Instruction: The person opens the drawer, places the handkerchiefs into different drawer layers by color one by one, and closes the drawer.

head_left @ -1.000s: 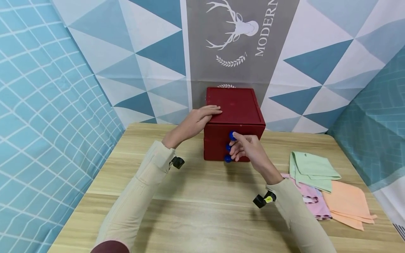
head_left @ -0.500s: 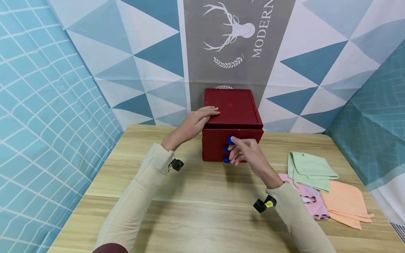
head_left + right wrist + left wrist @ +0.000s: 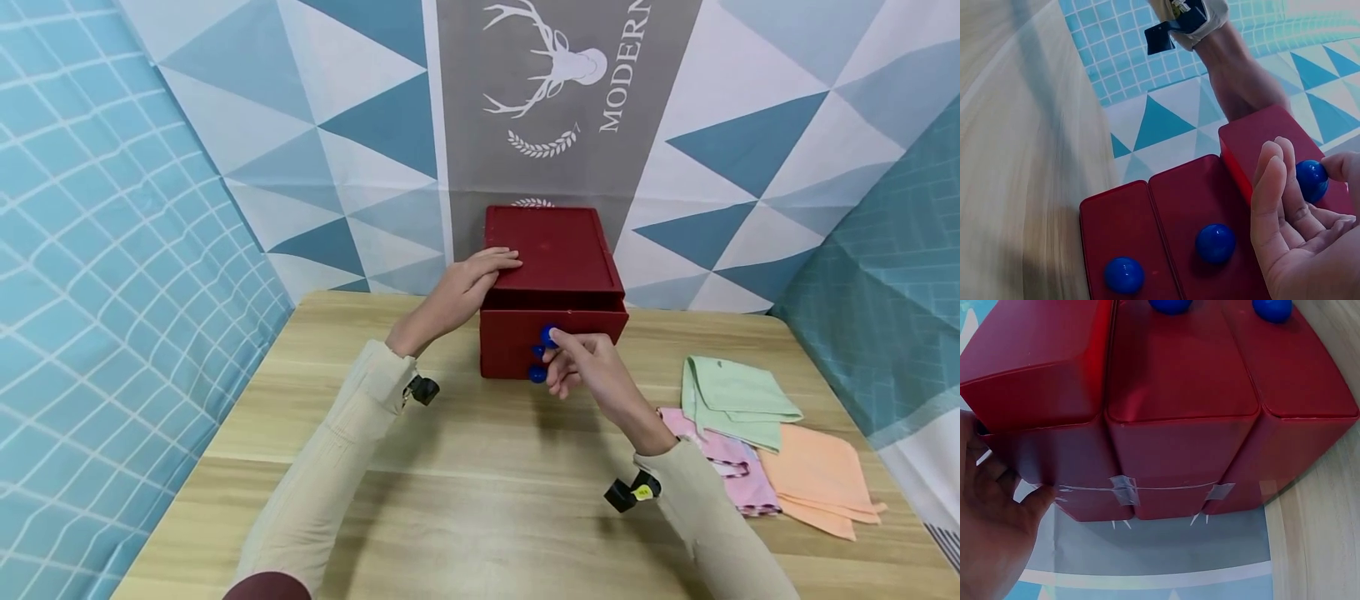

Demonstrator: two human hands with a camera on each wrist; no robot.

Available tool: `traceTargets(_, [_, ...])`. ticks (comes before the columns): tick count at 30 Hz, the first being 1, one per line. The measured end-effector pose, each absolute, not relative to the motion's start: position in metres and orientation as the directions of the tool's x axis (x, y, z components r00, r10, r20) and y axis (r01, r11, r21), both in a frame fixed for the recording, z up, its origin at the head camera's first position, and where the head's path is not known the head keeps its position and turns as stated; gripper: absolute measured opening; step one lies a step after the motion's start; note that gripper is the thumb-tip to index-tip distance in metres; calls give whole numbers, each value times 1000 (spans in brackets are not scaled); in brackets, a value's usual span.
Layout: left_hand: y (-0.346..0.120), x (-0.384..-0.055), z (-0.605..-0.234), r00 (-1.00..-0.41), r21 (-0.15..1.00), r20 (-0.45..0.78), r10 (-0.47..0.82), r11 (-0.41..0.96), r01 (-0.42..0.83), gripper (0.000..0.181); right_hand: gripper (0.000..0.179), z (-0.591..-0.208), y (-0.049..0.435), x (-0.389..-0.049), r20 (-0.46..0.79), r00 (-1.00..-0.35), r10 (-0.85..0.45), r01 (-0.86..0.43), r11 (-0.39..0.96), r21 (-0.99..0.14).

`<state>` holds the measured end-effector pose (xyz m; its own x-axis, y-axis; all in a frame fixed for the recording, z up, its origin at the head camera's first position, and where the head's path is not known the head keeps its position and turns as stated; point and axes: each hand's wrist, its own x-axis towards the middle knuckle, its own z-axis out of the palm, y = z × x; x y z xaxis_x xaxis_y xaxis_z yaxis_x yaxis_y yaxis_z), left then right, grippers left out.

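Drawer box [image 3: 553, 287], dark red with three stacked drawers, stands at the back of the wooden surface [image 3: 465, 492] against the patterned backdrop. The left hand [image 3: 461, 292] rests flat on its top, fingers straight, steadying it. The right hand [image 3: 585, 362] has its grip pinched on the top drawer's blue knob [image 3: 1312, 180], and that drawer stands slightly out. Pulling it open seems the step in hand; the next move calls for a straight, level pull while the box is held down.

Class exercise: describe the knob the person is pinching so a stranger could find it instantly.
Find the red drawer box at the back of the wooden table. Three blue knobs run down its front. It is the top knob, on the one drawer pulled slightly out, pinched by the right hand.
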<state>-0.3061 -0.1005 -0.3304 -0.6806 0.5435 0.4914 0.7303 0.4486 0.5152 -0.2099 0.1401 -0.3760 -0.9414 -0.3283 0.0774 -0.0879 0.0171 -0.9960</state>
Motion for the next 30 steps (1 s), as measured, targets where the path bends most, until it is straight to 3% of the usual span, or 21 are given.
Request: traceTargets(30, [-97,-305,-336,-700,559,489,521,429,710,39,49,-380,143,-181,80,-940,-330,-100,43,-994])
